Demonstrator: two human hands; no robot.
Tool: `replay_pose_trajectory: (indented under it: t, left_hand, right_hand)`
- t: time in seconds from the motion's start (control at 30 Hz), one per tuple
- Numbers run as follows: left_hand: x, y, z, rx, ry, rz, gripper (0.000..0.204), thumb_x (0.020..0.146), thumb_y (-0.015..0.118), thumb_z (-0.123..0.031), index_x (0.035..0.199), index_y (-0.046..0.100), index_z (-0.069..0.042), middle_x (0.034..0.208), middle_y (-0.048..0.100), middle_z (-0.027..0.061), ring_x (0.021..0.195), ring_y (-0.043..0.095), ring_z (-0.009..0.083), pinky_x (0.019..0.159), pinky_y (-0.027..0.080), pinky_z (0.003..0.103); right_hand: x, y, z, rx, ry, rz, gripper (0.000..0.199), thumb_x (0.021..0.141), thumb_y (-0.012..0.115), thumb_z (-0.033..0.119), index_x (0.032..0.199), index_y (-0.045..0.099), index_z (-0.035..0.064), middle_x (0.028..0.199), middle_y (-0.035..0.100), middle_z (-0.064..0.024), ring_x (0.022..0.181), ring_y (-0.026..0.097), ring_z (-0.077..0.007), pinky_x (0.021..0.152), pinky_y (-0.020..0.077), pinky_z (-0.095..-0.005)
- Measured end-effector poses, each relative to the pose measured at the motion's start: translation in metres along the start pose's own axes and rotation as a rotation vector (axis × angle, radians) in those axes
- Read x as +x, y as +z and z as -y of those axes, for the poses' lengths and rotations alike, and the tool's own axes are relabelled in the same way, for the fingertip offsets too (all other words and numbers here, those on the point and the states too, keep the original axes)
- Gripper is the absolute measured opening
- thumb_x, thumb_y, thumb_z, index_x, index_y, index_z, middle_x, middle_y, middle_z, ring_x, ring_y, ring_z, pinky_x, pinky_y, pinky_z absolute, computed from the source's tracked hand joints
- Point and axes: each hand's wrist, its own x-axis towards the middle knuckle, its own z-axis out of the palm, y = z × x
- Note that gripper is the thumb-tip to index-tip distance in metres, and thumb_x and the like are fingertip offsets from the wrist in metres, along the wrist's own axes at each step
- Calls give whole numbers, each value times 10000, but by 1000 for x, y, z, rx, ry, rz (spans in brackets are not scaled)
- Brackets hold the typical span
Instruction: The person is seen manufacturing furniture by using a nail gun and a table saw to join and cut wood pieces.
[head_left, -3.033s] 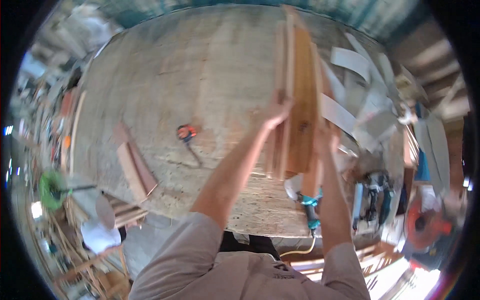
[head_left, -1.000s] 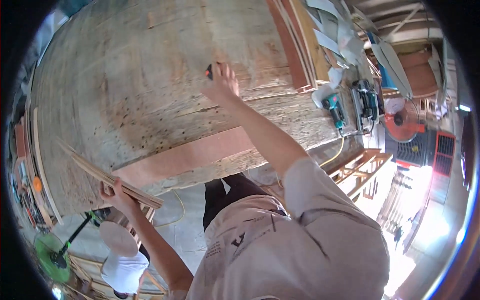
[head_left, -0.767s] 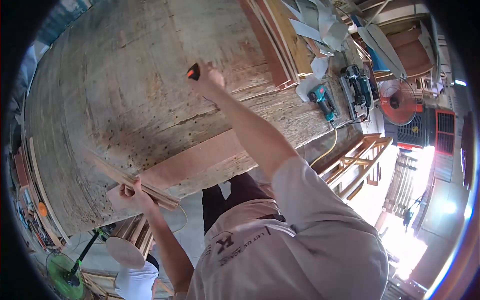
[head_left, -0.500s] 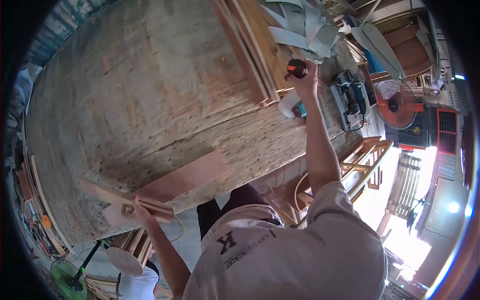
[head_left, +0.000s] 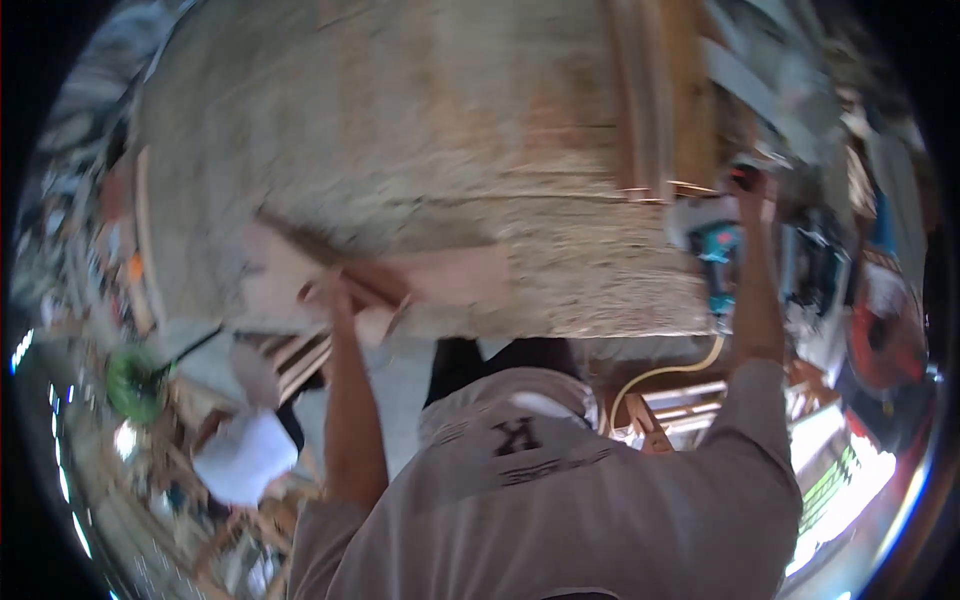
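My left hand [head_left: 335, 290] is closed round a wooden strip [head_left: 375, 285] near the front edge of the worktable [head_left: 420, 230]. Under it lies a flat reddish board [head_left: 460, 275], with a paler thin piece beside it at the left. Motion blurs the wood's exact edges. At the far right, my right hand [head_left: 757, 190] grips a small black-and-orange object [head_left: 744, 177], rounded like a tape measure. That hand is just right of the ends of several long stacked boards [head_left: 650, 110], above a teal power tool [head_left: 716, 255].
Another dark power tool [head_left: 812, 265] sits right of my right forearm. Loose grey sheets [head_left: 770, 85] lie behind it. A yellow hose [head_left: 665, 375] hangs below the table's front edge. At lower left are a person in a white top [head_left: 245, 455] and a green fan [head_left: 135, 385].
The view has turned, so the table's front edge now runs nearly level and the scene is more blurred. Both hands keep hold of the same things; my right hand appears farther right.
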Motion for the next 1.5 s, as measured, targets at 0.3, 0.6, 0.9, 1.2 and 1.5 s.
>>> replay_pose_trajectory:
  t: [0.3,0.6,0.9,1.2,1.5]
  left_hand:
    - [-42,-87,-134,-706,-552,255,834,718,820,-157,1330,266,-37,1116,524,133,990,538,204,800,466,315]
    - [-80,-91,-143,-1034,-509,637,466,801,728,-66,1176,455,-18,1078,553,70,970,552,146,804,487,306]
    - [75,-88,-88,243,1257,1103,953,621,821,-317,1414,317,-160,1457,322,118,1361,286,305,1144,204,477]
    - [109,-74,-64,339,1381,1150,852,602,820,-333,1330,457,-79,1328,479,163,1231,448,323,1050,348,470]
    - [134,-93,-99,297,1441,1090,360,926,516,-412,868,565,-60,727,647,131,708,653,318,634,517,450]
  right_hand:
    - [-86,-136,203,504,-127,39,282,883,632,193,1116,602,37,955,639,-58,869,592,-119,756,490,-270]
    - [-306,-128,517,1137,-293,1509,753,760,755,305,1348,404,-6,1209,528,-110,1100,521,-205,931,442,-347]
    - [-359,-126,430,760,-316,719,921,611,863,310,1372,403,70,1316,465,-126,1210,474,-268,1000,407,-384]
    - [-366,-159,395,224,-507,362,856,586,847,264,1330,447,132,1296,437,-124,1199,437,-332,1010,385,-438]
    - [-362,-151,367,178,-522,299,839,566,851,241,1303,464,132,1306,430,-108,1193,440,-326,1001,394,-445]
